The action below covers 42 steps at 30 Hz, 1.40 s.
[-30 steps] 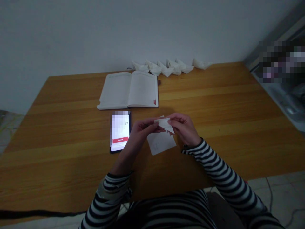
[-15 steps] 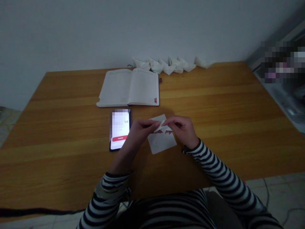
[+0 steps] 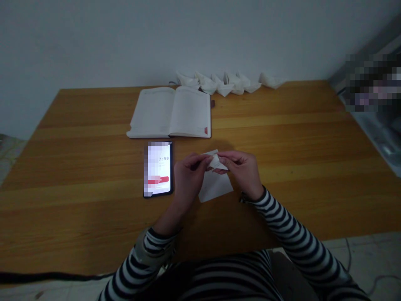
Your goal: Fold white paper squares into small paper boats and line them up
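Compared with a second ago, the hands sit closer together and the small folded piece of white paper looks more bunched up. It's just below the middle of the frame, pinched from both sides: left hand and right hand each have thumb and fingertips closed tight on it. Right underneath lies a flat white paper sheet on the orange-brown wooden table. A lit black smartphone is just left of the hands. The open white-paged notebook is above it, with a row of folded white paper shapes along the top edge.
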Each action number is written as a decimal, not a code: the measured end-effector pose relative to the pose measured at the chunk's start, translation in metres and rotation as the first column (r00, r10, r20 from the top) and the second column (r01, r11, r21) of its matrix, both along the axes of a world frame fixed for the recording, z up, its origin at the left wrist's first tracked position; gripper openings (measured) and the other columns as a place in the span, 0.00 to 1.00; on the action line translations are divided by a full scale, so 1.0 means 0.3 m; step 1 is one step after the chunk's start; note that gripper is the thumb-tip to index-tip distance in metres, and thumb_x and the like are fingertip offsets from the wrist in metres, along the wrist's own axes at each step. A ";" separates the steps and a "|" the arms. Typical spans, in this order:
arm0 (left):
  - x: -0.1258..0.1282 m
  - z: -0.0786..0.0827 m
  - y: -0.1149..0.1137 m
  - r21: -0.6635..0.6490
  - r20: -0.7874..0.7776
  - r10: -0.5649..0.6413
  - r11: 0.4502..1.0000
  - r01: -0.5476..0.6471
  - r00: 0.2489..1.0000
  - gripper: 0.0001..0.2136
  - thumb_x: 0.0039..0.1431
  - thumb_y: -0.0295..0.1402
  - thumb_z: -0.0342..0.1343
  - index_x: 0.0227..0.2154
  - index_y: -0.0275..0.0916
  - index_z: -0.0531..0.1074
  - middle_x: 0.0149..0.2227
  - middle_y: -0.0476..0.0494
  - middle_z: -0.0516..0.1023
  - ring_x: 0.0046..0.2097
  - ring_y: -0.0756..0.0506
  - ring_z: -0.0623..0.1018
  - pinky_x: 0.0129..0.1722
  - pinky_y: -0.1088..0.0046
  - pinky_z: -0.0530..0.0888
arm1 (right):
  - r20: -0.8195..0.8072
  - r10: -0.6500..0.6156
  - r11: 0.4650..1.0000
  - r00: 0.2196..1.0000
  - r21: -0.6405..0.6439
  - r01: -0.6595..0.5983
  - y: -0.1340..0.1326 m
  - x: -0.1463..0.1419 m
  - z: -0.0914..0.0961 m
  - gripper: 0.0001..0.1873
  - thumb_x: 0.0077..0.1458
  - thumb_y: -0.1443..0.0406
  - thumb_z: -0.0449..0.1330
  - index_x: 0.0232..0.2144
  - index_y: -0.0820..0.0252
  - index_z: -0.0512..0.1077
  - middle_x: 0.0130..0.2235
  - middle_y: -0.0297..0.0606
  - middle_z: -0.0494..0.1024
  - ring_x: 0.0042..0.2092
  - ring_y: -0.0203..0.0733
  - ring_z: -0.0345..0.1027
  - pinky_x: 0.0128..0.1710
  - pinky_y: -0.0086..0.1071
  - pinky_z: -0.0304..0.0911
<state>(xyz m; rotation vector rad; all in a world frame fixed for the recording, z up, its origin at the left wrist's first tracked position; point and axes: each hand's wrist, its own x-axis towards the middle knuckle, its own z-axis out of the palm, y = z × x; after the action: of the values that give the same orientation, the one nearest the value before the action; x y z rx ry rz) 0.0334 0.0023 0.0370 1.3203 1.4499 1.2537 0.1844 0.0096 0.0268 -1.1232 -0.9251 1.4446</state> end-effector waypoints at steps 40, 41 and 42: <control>-0.031 0.023 0.021 -0.288 0.367 -0.299 0.864 0.413 0.881 0.19 0.62 0.42 0.57 0.20 0.34 0.76 0.19 0.47 0.77 0.21 0.54 0.74 0.24 0.80 0.72 | 0.196 -0.117 0.980 0.974 0.183 0.081 -0.010 -0.001 0.031 0.08 0.50 0.60 0.67 0.30 0.59 0.80 0.20 0.29 0.77 0.13 0.28 0.59 0.11 0.23 0.55; -0.029 0.021 0.020 -0.293 0.377 -0.295 0.861 0.415 0.878 0.19 0.61 0.42 0.57 0.20 0.34 0.75 0.19 0.47 0.77 0.21 0.54 0.74 0.24 0.81 0.73 | 0.185 -0.115 0.980 0.976 0.181 0.081 -0.011 -0.001 0.025 0.08 0.50 0.60 0.67 0.30 0.59 0.80 0.19 0.29 0.77 0.13 0.28 0.59 0.11 0.22 0.55; -0.027 0.018 0.019 -0.296 0.387 -0.288 0.861 0.414 0.876 0.19 0.61 0.42 0.58 0.20 0.34 0.75 0.19 0.47 0.77 0.21 0.54 0.74 0.24 0.81 0.73 | 0.172 -0.112 0.981 0.979 0.174 0.082 -0.011 -0.002 0.018 0.07 0.51 0.60 0.67 0.30 0.58 0.80 0.19 0.28 0.76 0.13 0.28 0.60 0.11 0.22 0.54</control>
<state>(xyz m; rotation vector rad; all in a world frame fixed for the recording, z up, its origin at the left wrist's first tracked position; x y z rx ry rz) 0.0254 0.0081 0.0424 1.0025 1.0723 0.8510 0.1839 0.0063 0.0323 -1.1717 -1.0822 1.1768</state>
